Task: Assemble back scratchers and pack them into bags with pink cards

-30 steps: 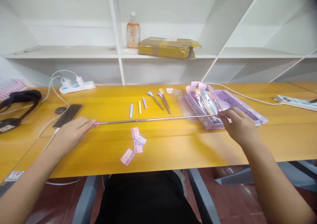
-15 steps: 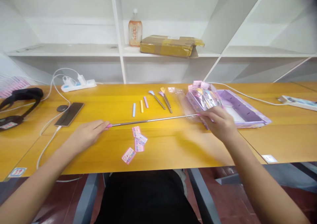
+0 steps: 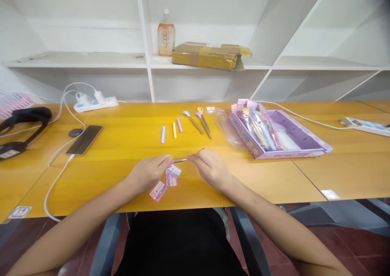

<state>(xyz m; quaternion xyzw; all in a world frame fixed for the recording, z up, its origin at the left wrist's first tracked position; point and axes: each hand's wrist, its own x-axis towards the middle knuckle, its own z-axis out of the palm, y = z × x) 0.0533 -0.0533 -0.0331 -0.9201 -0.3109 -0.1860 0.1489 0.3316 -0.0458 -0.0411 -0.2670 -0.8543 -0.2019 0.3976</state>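
Both my hands meet near the middle of the table, over its front half. Between them runs a short stretch of metal rod of a telescopic back scratcher (image 3: 180,160), pink at its ends. My left hand (image 3: 149,172) is closed on one end, just above several small pink and purple cards (image 3: 158,191). The other end is pinched in my right hand (image 3: 211,168); fingers cover most of both ends. Farther back lie three metal back scratcher rods (image 3: 193,122) with blue, purple and yellow claw heads. Left of them are blue (image 3: 163,134), yellow (image 3: 174,130) and purple (image 3: 179,125) handle sleeves.
A purple display box (image 3: 268,155) with wrapped packs (image 3: 258,127) stands at right, beside a clear plastic bag (image 3: 225,123). At left are a phone (image 3: 84,140), a power strip (image 3: 96,104), cables and a black headset (image 3: 32,115). Shelves behind hold a bottle (image 3: 166,36) and carton (image 3: 210,55).
My hands have come together from far apart, and the long rod between them is now pushed in to a short length. The right hand moved left, away from the purple box.
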